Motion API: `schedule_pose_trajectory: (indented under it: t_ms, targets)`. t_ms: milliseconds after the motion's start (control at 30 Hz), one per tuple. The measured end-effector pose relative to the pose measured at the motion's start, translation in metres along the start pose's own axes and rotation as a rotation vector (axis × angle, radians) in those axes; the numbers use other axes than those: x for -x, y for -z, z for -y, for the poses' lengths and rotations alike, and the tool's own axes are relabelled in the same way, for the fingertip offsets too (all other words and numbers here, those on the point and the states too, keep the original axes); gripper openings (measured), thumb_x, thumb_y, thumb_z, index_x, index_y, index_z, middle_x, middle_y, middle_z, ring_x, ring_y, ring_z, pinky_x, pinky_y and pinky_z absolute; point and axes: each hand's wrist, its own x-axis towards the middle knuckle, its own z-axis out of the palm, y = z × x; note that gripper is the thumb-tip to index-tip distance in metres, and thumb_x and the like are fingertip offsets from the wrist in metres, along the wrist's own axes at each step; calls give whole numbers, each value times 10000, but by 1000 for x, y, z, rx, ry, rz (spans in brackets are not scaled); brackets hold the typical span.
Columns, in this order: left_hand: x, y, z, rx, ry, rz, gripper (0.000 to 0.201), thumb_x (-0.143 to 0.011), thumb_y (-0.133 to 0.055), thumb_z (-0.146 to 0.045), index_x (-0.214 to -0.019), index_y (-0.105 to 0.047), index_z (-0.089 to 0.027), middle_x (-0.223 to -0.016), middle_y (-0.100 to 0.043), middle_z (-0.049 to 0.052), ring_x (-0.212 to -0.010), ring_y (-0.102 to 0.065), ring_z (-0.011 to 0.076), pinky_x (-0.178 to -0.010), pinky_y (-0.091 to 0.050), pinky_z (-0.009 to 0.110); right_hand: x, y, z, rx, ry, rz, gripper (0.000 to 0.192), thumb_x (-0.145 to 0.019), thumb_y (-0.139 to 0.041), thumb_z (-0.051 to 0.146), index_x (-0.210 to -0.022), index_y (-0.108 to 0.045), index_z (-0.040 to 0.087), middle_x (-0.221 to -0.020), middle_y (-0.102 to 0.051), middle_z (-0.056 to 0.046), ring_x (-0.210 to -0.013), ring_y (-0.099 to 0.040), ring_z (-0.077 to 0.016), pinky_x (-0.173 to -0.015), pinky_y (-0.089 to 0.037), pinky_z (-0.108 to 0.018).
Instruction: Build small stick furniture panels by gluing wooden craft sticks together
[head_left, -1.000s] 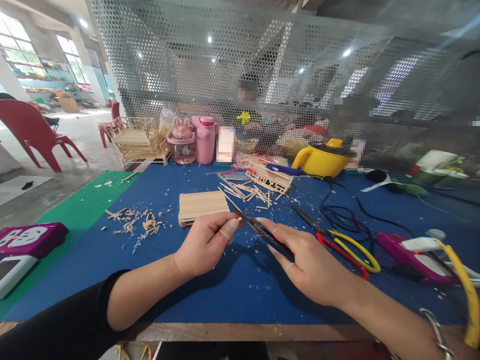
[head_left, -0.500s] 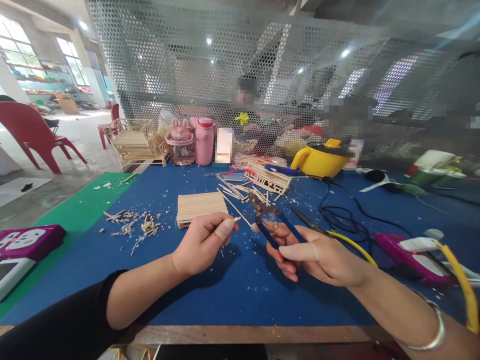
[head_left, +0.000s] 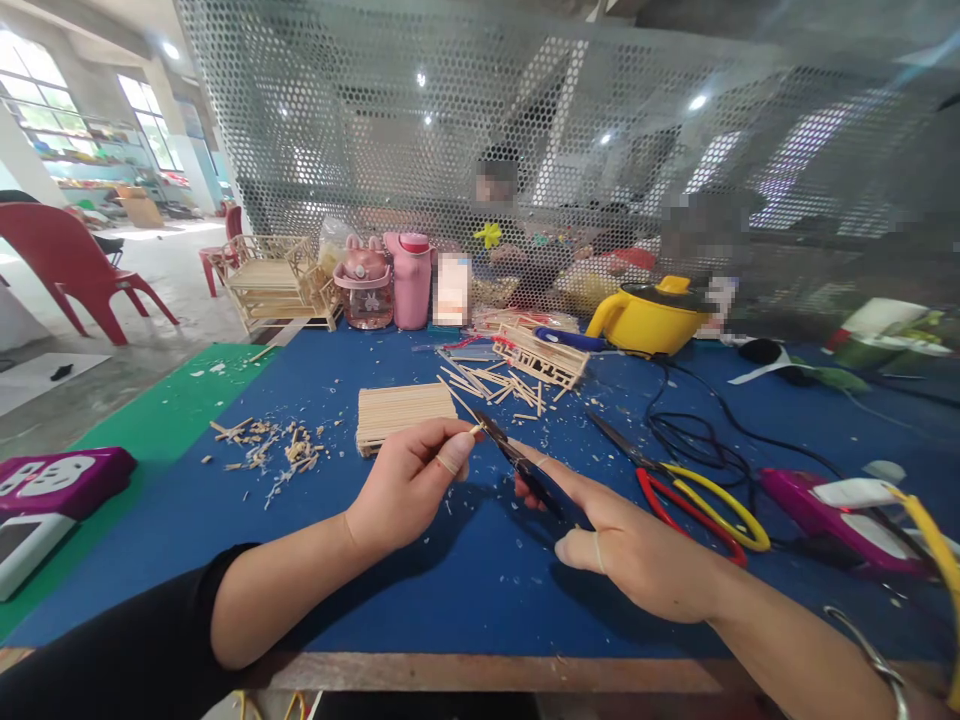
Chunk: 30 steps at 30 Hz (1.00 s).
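Between thumb and forefinger, my left hand [head_left: 420, 480] pinches a thin wooden stick [head_left: 477, 429], of which only the pale tip shows. My right hand [head_left: 622, 530] is wrapped round a pair of dark-handled pliers [head_left: 517, 460]. The jaws of the pliers meet the tip of the stick. Just behind my left hand lies a flat block of wooden sticks [head_left: 405, 412] set side by side. Loose wooden sticks [head_left: 517, 390] are scattered beyond it, next to a small slatted stick frame [head_left: 544, 355].
Scissors [head_left: 690, 500] with red and yellow handles lie right of my right hand. Wood scraps [head_left: 285, 445] litter the blue mat [head_left: 420, 600]. Behind stand a pink bottle [head_left: 411, 285], a yellow pot [head_left: 652, 320] and a stick-built model [head_left: 277, 280]. A purple power strip [head_left: 825, 510] and cables are at right.
My right hand has turned and brought the pliers left onto the tip of the stick; their handles, spread before, have come together. My left hand has barely moved. The scissors show more fully.
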Motion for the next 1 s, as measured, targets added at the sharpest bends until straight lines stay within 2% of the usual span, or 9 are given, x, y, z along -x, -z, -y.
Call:
schedule_pose_trajectory:
  t_ms: [300, 667, 867, 1000]
  targets:
    - [1, 0, -2, -49, -16, -15, 242, -880, -486, -334, -848, -634, -145, -629, -534, -16, -596, -460, 98, -596, -399, 214, -2, -2, 0, 110, 4, 5, 842, -657, -423, 71, -1455, -217, 241, -1521, -209, 22, -1394, -176, -203, -1142, -130, -455]
    - [1, 0, 0, -80, -10, -15, 265, -879, -483, -360, -873, -644, -150, -618, -519, -20, -587, -451, 103, -595, -397, 222, -3, -5, 1, 229, 62, -82, 808, -666, -409, 39, -1435, -271, 244, -1491, -301, -14, -1371, -252, -212, -1136, -167, -474]
    - [2, 0, -2, -165, -25, -27, 274, -885, -466, -363, -827, -641, -160, -615, -522, -16, -588, -454, 111, -585, -399, 220, -2, -9, -2, 281, 80, -120, 832, -671, -415, 32, -1445, -227, 270, -1480, -321, -35, -1353, -294, -231, -1109, -241, -495]
    - [3, 0, -1, -203, -44, -47, 273, -884, -471, -360, -840, -655, -164, -625, -534, -13, -593, -461, 112, -584, -397, 218, -3, -10, 5, 271, 108, -196, 664, -753, -441, 87, -1391, -351, 252, -1399, -448, -55, -1285, -401, -244, -1077, -302, -466]
